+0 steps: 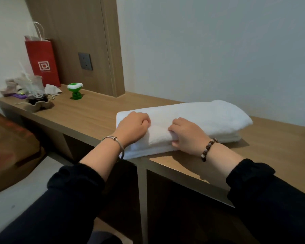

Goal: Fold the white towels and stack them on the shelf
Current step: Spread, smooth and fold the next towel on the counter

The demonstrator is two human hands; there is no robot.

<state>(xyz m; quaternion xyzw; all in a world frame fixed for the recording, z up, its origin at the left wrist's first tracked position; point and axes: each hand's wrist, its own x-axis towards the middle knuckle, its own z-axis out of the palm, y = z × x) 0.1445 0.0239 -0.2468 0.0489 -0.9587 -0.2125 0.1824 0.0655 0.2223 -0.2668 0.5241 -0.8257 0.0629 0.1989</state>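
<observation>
A folded white towel point(204, 118) lies lengthwise on the wooden shelf point(88, 113), its near end reaching the shelf's front edge. My left hand point(132, 127) rests on the towel's near left part with its fingers curled into the cloth. My right hand point(185, 136) sits beside it to the right, fingers curled and gripping a fold at the towel's near edge. Both wrists wear bracelets and dark sleeves.
At the far left of the shelf stand a red paper bag point(41, 60), a green and white toy point(75, 90), a cup carrier with plastic wrapping point(36, 97) and a cloth pouch point(52, 88). A wall socket point(85, 61) sits on the wood panel.
</observation>
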